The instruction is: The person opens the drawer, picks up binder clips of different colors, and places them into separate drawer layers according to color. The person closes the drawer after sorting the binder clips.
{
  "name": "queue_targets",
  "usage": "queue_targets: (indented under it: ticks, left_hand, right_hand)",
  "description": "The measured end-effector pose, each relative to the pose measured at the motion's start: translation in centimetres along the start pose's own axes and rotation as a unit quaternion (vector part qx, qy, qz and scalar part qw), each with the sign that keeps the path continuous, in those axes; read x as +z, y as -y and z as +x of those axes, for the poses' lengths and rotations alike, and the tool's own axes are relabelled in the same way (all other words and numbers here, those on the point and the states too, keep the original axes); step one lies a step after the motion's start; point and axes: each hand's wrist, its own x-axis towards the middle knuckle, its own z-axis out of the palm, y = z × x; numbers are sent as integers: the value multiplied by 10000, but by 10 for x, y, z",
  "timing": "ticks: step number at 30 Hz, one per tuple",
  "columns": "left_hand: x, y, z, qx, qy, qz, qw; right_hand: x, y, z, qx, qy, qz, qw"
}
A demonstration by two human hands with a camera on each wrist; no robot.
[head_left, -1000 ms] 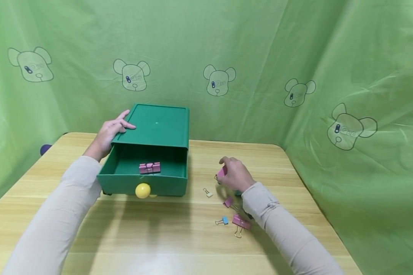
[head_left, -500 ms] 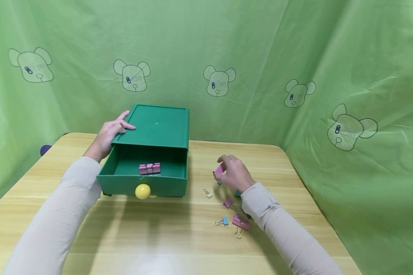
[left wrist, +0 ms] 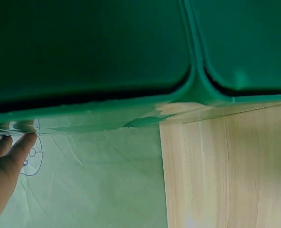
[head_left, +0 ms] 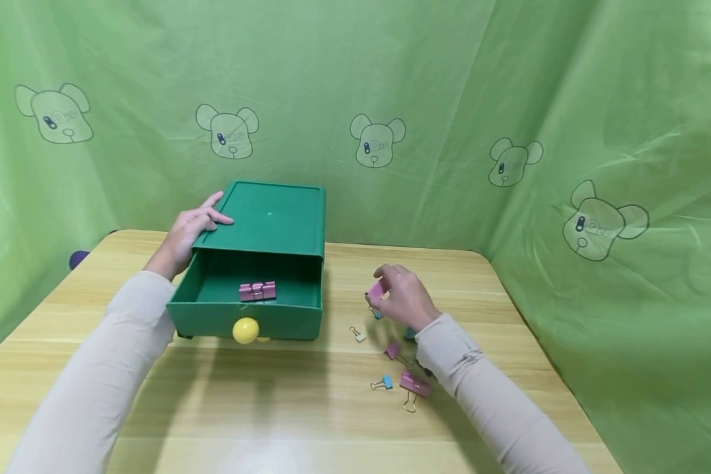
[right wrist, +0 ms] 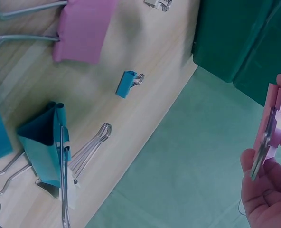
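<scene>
My left hand (head_left: 184, 234) lies against the left side of a green box (head_left: 278, 217), its fingers reaching onto the top. The box's drawer (head_left: 290, 321), with a yellow knob (head_left: 245, 330), is pulled out. Inside lies a pink binder clip (head_left: 257, 291). To the right of the box, my right hand (head_left: 407, 297) pinches another pink binder clip (right wrist: 273, 123) between thumb and fingers. Close below that clip in the head view is a small blue binder clip (head_left: 376, 315). The left wrist view shows a few left fingers (left wrist: 19, 149) along the box wall.
Loose binder clips lie on the wooden table (head_left: 261, 415): a small pale yellow one (head_left: 360, 337), a blue one (head_left: 387, 381), pink ones (head_left: 415, 384), and a larger teal one (right wrist: 43, 147) partly hidden by the right forearm in the head view. Green curtain (head_left: 302, 79) surrounds the table.
My right hand has shifted slightly left with the pink binder clip, and the small blue clip beneath shows more fully. The left hand, box and drawer have stayed put.
</scene>
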Motion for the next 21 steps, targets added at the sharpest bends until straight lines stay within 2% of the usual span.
queue_targets:
  ticks: [21]
  left_hand:
    - [0,1,0,16,-2,-27,10000]
  right_hand:
    - [-5,9,1,-302,-383,-16,9988]
